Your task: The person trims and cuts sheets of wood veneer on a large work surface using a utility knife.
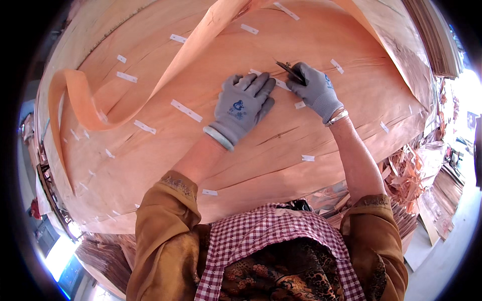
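Note:
A large reddish-tan wood veneer sheet [281,165] lies in front of me, dotted with short white tape strips [186,110]. My left hand [242,108], in a grey glove, rests flat on it with the fingers stretched out, their tips beside one tape strip [282,84]. My right hand [315,90], gloved alike, is closed around a dark, narrow, blade-like tool [291,71]. The tool points up and left over the sheet, close to that same strip; whether its tip touches the wood I cannot tell. Dark cracks run through the veneer near both hands.
A long loose veneer ribbon [188,52] curls across the far left of the sheet. Stacked veneer [434,37] stands at the far right. Torn veneer scraps [404,173] are heaped past the near right edge, and another stack [108,258] sits below the near left edge.

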